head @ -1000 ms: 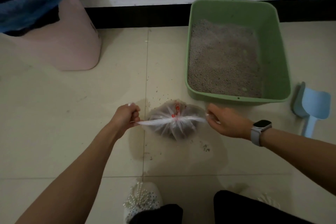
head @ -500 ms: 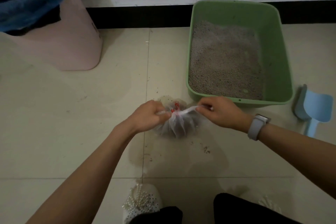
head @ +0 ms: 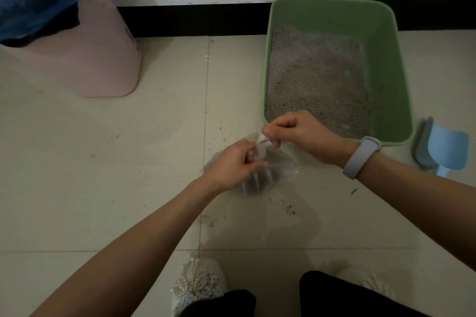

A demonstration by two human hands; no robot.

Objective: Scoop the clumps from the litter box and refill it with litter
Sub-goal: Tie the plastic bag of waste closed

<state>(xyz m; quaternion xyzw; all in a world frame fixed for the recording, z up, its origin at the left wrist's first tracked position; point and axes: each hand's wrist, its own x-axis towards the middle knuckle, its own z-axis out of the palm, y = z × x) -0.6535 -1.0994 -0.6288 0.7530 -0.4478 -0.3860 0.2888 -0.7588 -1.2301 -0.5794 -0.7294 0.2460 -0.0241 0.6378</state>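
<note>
**On the floor tiles, knotting the bag of clumps**

On the tiles just in front of the litter box (head: 401, 100) sits the small clear plastic bag (head: 273, 175), and I work at its neck with both hands; my left hand (head: 231, 165) is curled over the top of the bag, pinching one twisted tail of plastic, while my right hand (head: 301, 134) pinches the other tail between thumb and fingers a little higher and nearer the box's front rim; I judge I hold the two ends close together like this to tie them off so nothing spills. The bag lies directly beneath and between my hands, mostly hidden by the left one. The litter (head: 316, 77) lies fairly level in the box; whether any clumps remain I cannot tell. The blue scoop (head: 448, 149) rests on the floor to the right of the box, set aside and well clear of both hands; the pink bin (head: 98, 59) with its blue liner stands far left, presumably where the bag is bound. Stray grains (head: 289, 210) dot the tiles around the bag.
</note>
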